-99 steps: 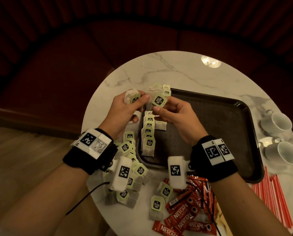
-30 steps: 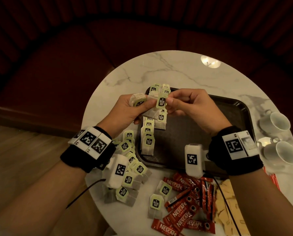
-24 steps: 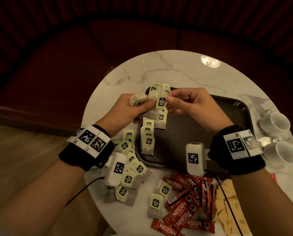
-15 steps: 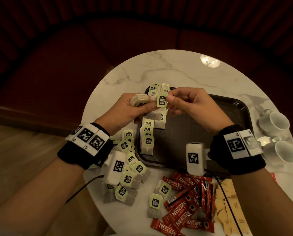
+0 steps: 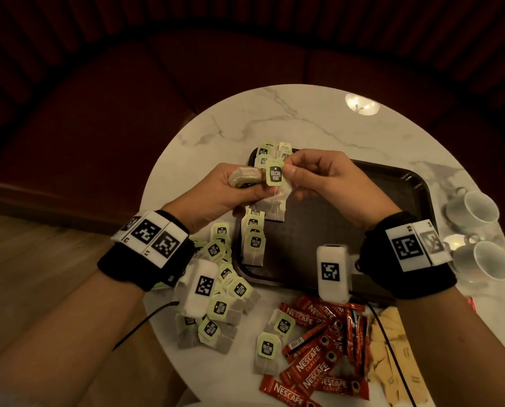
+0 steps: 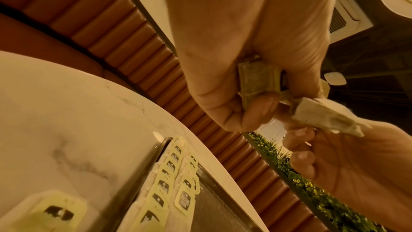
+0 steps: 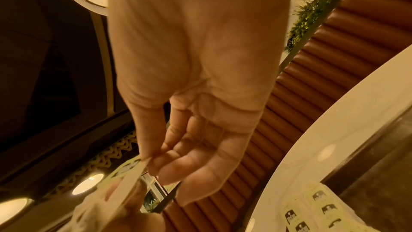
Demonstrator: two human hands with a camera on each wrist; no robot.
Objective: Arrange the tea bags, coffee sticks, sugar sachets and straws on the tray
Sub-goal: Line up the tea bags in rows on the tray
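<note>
My left hand (image 5: 255,190) grips a small stack of tea bags (image 5: 244,177) above the left end of the dark tray (image 5: 363,207). My right hand (image 5: 286,171) pinches the green tag (image 5: 274,176) of one tea bag, and its pouch (image 5: 280,192) hangs below, against the left thumb. The left wrist view shows the stack (image 6: 258,80) in my left hand (image 6: 256,98) and the pouch (image 6: 323,115) over the right hand (image 6: 316,151). The right wrist view shows my right hand (image 7: 151,163) pinching the tag (image 7: 129,168). Two rows of tea bags (image 5: 254,239) lie along the tray's left side.
Loose tea bags (image 5: 225,304) are heaped on the marble table (image 5: 289,121) under my left wrist. Red coffee sticks (image 5: 319,353) and brown sugar sachets (image 5: 392,348) lie at the near edge. Two white cups (image 5: 477,210) stand right of the tray.
The right hand has swung up and right, and both hands now meet over the tray's far left corner. Over the last second the pinched tag has risen slightly.
</note>
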